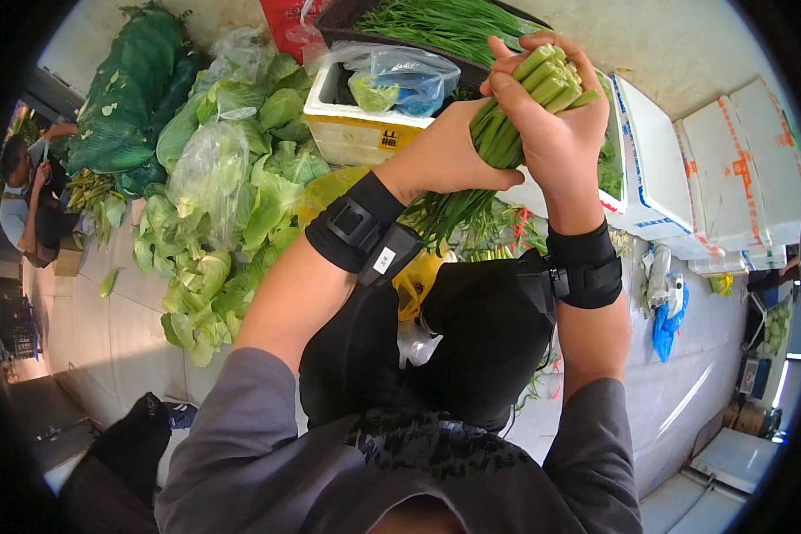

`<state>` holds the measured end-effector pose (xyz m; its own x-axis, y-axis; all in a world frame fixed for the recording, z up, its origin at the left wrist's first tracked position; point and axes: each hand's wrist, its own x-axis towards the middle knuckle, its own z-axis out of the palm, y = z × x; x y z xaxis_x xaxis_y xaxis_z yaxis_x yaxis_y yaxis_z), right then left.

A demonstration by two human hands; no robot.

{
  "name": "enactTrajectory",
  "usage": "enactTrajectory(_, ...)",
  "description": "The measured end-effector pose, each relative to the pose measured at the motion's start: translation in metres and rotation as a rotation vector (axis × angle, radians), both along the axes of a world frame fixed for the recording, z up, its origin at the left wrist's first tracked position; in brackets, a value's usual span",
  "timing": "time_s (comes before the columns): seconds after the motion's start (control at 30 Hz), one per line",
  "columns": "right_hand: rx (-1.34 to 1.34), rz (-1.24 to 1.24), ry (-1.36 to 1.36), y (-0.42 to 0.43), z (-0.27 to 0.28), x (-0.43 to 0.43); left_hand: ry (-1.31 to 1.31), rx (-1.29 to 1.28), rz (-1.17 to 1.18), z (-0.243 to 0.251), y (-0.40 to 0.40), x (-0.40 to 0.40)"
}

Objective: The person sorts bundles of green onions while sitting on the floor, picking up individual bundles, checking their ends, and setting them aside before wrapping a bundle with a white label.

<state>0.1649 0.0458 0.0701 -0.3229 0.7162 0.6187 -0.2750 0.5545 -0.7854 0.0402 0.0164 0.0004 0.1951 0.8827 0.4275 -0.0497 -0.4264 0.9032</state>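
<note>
Both my hands grip one bundle of long-stemmed greens [500, 137]. Pale, thick cut ends point up and away from me, and the thin dark leaves hang down over my knees. Wrapped around the middle of the stems is my left hand [454, 143], its thumb across the near side. My right hand [551, 117] cups the bundle close to the cut ends, with fingers behind it and the thumb in front. Beyond my left hand stands a white foam box [347, 130] with a plastic bag of greens [400, 80] on top. Part of the bundle is hidden by my hands.
Loose cabbage leaves [200, 280] heap up on the left beside a green mesh sack [123, 93]. Behind the foam box, a dark crate [337, 27] holds long thin greens. White foam boxes [714, 167] line the right wall. Another person [23, 200] sits far left.
</note>
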Motion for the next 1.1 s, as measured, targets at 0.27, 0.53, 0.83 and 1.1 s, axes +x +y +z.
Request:
enactTrajectory(0.27, 0.031, 0.016, -0.023, -0.005, 0.007, 0.006, -0.082, 0.013, -0.035, 0.006, -0.007, 0.005)
enactTrajectory(0.53, 0.007, 0.032, -0.013, -0.011, 0.01, 0.009, 0.059, 0.005, -0.002, -0.002, -0.005, 0.004)
enactTrajectory(0.83, -0.106, 0.062, -0.014, -0.013, 0.018, 0.005, 0.035, 0.053, 0.037, 0.013, -0.015, 0.001)
enactTrajectory(1.1, -0.335, 0.372, -0.075, 0.029, -0.012, 0.088, 0.386, -0.01, 0.319, 0.015, -0.022, -0.016)
